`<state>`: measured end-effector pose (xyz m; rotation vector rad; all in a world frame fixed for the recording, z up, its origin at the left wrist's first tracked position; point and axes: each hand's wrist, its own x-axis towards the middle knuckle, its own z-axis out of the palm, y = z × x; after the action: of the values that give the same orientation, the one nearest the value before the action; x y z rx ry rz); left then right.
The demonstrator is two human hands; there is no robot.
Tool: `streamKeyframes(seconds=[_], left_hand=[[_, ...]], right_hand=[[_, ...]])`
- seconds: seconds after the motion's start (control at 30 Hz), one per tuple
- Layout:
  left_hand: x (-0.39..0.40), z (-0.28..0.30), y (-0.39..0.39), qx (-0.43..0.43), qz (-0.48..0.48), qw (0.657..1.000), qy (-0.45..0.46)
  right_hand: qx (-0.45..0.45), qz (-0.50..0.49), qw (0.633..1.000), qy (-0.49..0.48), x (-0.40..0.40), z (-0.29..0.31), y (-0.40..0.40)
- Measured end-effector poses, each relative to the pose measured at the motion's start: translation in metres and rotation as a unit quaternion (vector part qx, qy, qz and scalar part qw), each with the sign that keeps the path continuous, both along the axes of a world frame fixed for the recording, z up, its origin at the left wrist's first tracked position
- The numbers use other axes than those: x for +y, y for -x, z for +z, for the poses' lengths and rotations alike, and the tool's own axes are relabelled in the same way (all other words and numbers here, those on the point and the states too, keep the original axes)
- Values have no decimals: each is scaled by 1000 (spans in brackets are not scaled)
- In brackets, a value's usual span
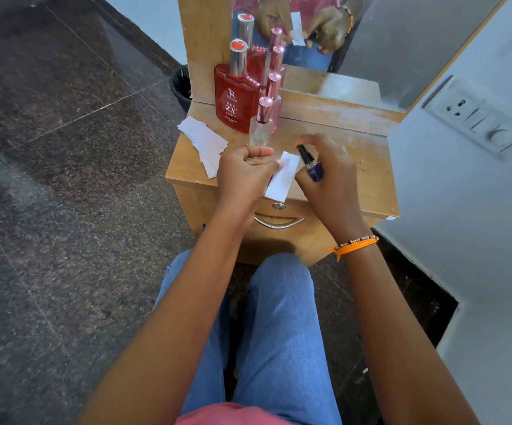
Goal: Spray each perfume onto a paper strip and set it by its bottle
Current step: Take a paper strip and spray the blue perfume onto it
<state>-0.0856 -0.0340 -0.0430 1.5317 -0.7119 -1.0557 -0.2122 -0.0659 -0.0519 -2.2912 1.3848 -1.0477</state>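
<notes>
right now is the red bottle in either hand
No, the red bottle stands on the wooden table, while the right hand grips a small blue bottle and the left hand pinches a paper strip.

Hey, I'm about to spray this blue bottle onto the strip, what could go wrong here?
The paper strip, pinched by your left hand, hangs over the table edge, so spray may land on your jeans. The blue bottle in your right hand sits very close; the strip could get soaked. Your left hand is near the clear bottle and might topple it.
</notes>
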Motion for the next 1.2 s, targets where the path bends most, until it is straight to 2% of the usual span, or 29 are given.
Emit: streamKeyframes(seconds=[0.1,0.17,0.27,0.37,0.43,0.5,0.57,0.67,0.77,0.93,1.2], left_hand=[[-2,-1,2,8,4,1000,0],[-4,0,4,18,6,1000,4],[-7,0,9,41,9,999,8],[-10,-3,14,47,10,999,4],[-12,-6,16,43,-1,999,-1],[-12,-10,17,13,-10,1000,0],[-10,-14,17,-82,-11,996,18],[-5,-21,20,-308,-48,948,59],[-5,-33,23,-440,-105,888,78],[-2,-41,26,-512,-124,847,71],[-5,-44,29,-515,-93,847,92]], right_hand=[[-179,-64,973,-131,8,5,-1],[-283,-86,919,-260,13,5,-2],[-357,-96,848,-381,17,4,-5],[-380,-112,828,-398,15,4,-6],[-371,-122,839,-380,10,3,-6],[-318,-148,873,-337,1,-1,-5],[-245,-173,910,-288,-10,-2,-5],[-165,-176,939,-244,-25,-2,-9],[-102,-188,951,-223,-37,-6,-12],[-32,-219,954,-204,-45,-16,-8],[-66,-212,962,-158,-41,-24,5]])
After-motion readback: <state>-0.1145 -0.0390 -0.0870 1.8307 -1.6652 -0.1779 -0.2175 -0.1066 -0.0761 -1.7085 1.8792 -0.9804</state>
